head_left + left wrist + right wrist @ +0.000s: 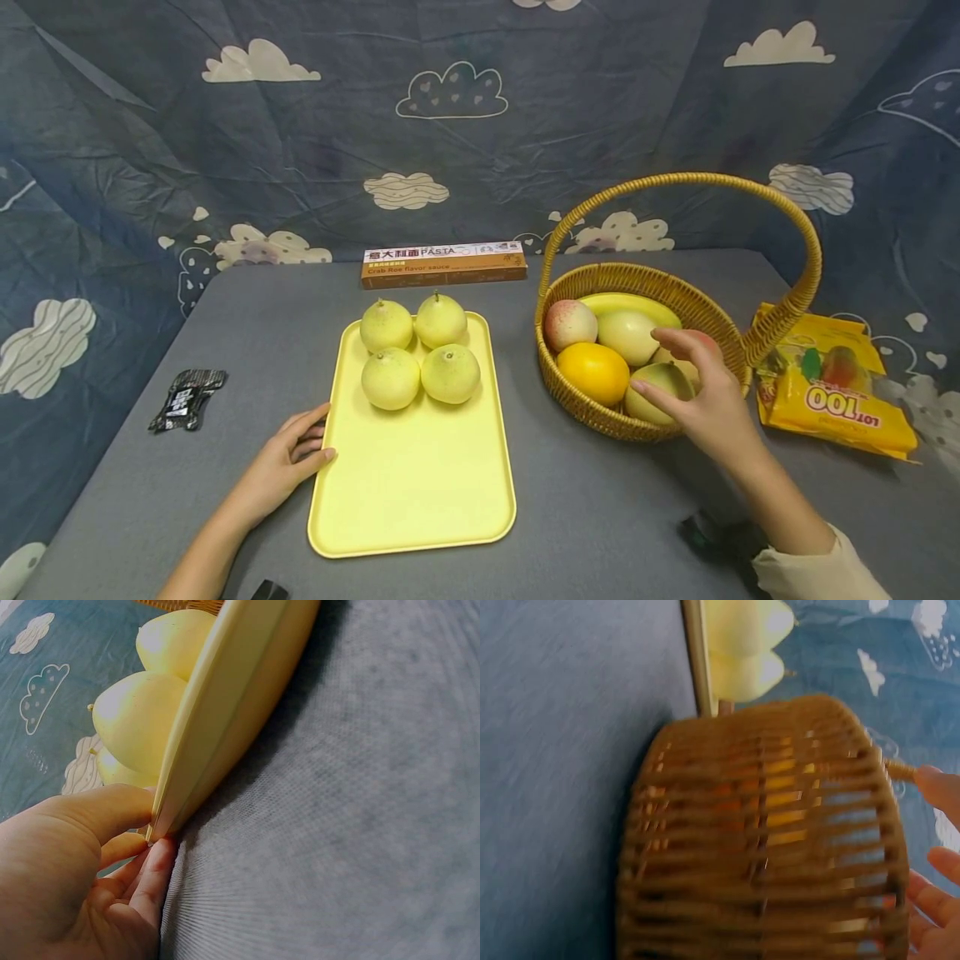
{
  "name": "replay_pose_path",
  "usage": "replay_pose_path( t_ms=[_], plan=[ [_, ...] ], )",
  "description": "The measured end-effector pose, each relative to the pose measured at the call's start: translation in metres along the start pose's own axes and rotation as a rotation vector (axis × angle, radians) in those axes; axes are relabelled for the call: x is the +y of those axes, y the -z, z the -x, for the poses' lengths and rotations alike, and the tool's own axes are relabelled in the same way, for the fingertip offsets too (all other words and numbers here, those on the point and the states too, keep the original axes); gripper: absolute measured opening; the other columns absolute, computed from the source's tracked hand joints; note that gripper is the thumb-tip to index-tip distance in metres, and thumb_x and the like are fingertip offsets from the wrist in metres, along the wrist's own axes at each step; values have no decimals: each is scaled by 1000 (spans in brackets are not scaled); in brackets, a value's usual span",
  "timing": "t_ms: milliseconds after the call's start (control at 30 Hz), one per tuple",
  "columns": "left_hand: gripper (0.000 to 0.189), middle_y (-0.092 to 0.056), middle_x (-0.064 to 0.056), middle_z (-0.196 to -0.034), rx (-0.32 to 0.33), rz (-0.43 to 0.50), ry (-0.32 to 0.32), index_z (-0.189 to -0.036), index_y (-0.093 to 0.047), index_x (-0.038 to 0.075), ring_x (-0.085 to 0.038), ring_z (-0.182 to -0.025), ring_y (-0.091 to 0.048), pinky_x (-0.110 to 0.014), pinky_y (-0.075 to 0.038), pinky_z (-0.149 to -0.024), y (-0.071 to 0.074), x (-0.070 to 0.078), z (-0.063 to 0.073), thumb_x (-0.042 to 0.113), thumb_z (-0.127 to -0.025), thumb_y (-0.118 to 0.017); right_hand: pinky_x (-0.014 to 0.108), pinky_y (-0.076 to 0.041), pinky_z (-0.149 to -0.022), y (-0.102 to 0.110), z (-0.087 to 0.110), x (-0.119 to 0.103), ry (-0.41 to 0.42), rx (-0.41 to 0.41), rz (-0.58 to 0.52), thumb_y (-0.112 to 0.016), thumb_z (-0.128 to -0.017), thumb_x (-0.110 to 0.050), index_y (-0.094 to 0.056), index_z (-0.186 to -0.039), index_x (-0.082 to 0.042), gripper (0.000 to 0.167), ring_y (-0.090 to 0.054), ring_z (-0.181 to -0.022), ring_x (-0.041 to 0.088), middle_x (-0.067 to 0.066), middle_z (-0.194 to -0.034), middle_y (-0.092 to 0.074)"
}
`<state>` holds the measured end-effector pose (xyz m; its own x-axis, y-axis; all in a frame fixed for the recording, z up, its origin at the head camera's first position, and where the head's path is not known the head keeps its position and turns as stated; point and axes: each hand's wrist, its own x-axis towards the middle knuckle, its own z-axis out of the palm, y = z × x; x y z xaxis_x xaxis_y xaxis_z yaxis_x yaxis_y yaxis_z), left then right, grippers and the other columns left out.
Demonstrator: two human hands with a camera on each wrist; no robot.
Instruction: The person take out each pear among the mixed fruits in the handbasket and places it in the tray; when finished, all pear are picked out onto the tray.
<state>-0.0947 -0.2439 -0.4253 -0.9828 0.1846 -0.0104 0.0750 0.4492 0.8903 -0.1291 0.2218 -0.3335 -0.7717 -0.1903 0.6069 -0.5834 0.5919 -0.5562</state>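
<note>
At the left rim of the yellow tray [412, 483], my left hand [281, 467] pinches the edge. The left wrist view shows its thumb [112, 810] on the rim and fingers lower against it. Several round yellow-green fruits with short stems [391, 379] stand grouped at the tray's far end. My right hand [708, 404] is over the front right of a wicker basket [577, 417], thumb and fingers spread apart around a green fruit [660, 390]. Whether it touches that fruit cannot be told. A peach [572, 323], an orange-yellow fruit [592, 372] and a pale green fruit [627, 336] lie beside it.
The basket's tall handle [690, 179] arches over the fruit. Right of it lies a yellow LOT 100 candy bag [840, 408]. A pasta box [444, 265] stands behind the tray, and a small black packet [187, 400] lies at left.
</note>
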Motion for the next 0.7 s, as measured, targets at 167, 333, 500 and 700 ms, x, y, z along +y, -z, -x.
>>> replay_pose_path(
  t_ms=[167, 333, 500, 700],
  plan=[
    [65, -34, -18, -129, 2, 0, -5, -139, -31, 0, -27, -106, -44, -15, -43, -85, 0, 0, 0, 14, -85, -63, 13, -38, -83, 6, 8, 30, -92, -95, 21, -78, -63, 8, -48, -121, 1, 65, -42, -105, 10, 12, -116, -47],
    [64, -35, -18, -128, 5, -6, -4, -138, -31, -1, -26, -105, -44, -15, -43, -85, 0, 0, 0, 13, -85, -64, 38, -47, -80, 12, 11, 40, -215, -214, 52, -76, -73, -12, -45, -124, -5, 61, -47, -104, 29, 11, -117, -47],
    [64, -35, -19, -128, 3, -7, -4, -138, -31, -1, -25, -104, -44, -15, -43, -84, 0, 0, 0, 13, -85, -64, 54, -44, -77, 18, 10, 43, -243, -305, 68, -73, -77, -20, -45, -122, -2, 56, -50, -99, 36, 18, -114, -50],
    [64, -35, -18, -128, 6, -7, -9, -138, -31, -2, -24, -105, -44, -14, -43, -84, 0, -1, 0, 13, -85, -64, 50, -41, -79, 23, 5, 45, -253, -393, 111, -74, -75, -26, -48, -119, -2, 56, -47, -99, 29, 14, -115, -50]
  ],
)
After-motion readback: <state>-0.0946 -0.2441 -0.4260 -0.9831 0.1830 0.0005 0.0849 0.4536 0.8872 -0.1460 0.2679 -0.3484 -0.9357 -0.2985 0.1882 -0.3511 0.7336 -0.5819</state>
